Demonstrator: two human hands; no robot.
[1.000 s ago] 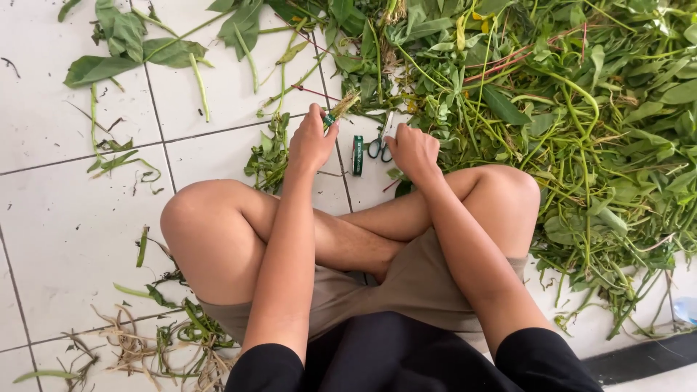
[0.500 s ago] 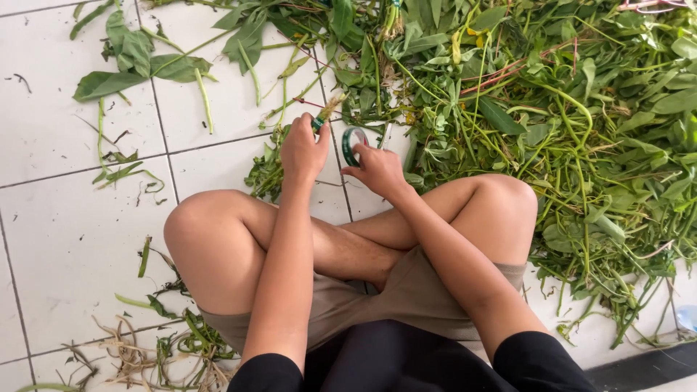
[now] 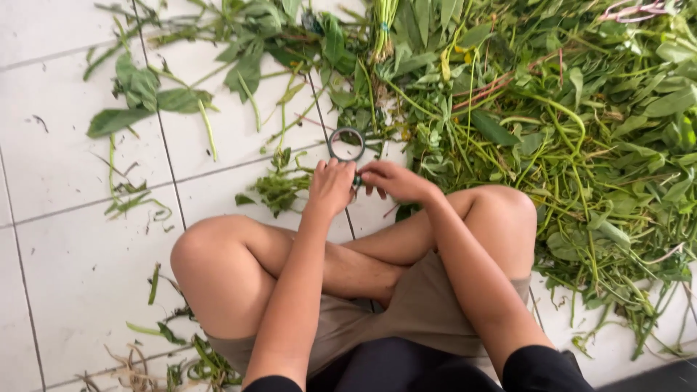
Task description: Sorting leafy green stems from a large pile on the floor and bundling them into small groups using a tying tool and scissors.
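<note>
Seated person, cross-legged on white floor tiles (image 3: 80,276), head view. Left hand (image 3: 330,187) and right hand (image 3: 396,181) meet just ahead of the knees, fingers curled together around the lower edge of a roll of dark green tape (image 3: 346,144) — a thin ring standing nearly upright, its open centre showing tile behind. Both hands grasp at the roll's base; which fingers pinch the loose end cannot be told. Directly beyond the hands: a tied bundle of green stems (image 3: 383,25), lying with its cut ends towards the roll. To the right of the right hand and spreading far past the knee — a large heap of leafy green stalks (image 3: 581,131). Just left of the left hand, a small clump of trimmed leaves (image 3: 276,187); farther left, scattered loose leaves (image 3: 138,94) on the tiles.
</note>
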